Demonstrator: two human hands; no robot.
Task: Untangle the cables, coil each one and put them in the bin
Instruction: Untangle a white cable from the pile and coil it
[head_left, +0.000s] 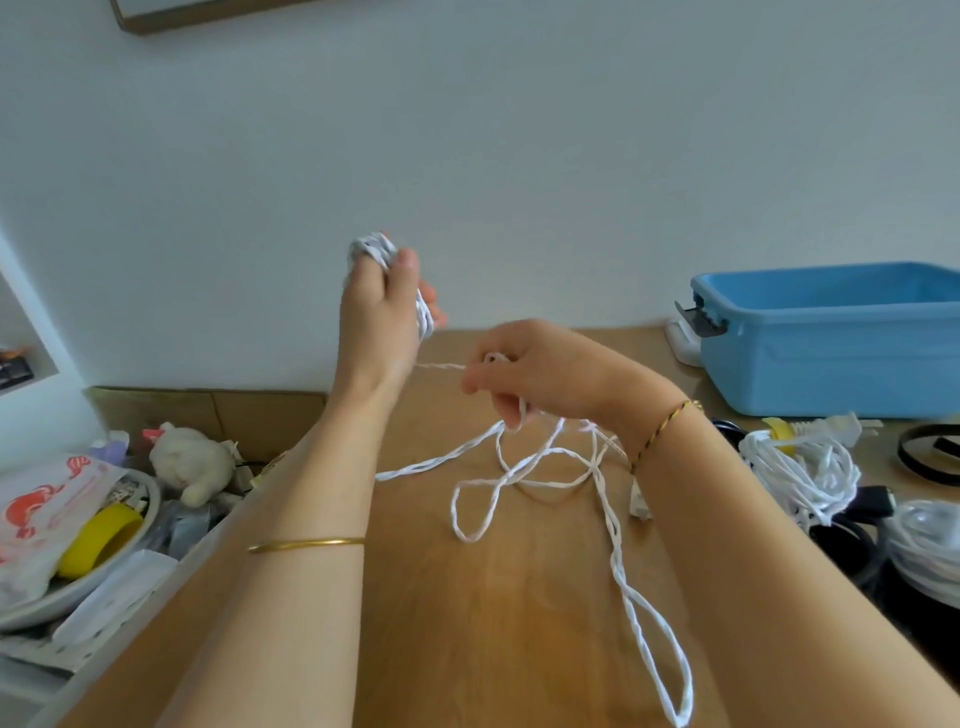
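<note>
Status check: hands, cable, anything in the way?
Left hand raised, white cable wound around it. Right hand pinching the feed. Loose loops on table. Blue bin unobstructed.

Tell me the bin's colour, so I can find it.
Light blue, with a dark latch handle on its end; the bin shows in the head view, at the table's far right.

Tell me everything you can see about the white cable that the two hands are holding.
The white cable is thin and looks twisted or doubled. One part is wound in turns around the raised left hand. A taut stretch runs from there to the right hand, which pinches it. The rest hangs down and lies in loose loops on the wooden table, with a long loop toward the near edge.
</note>
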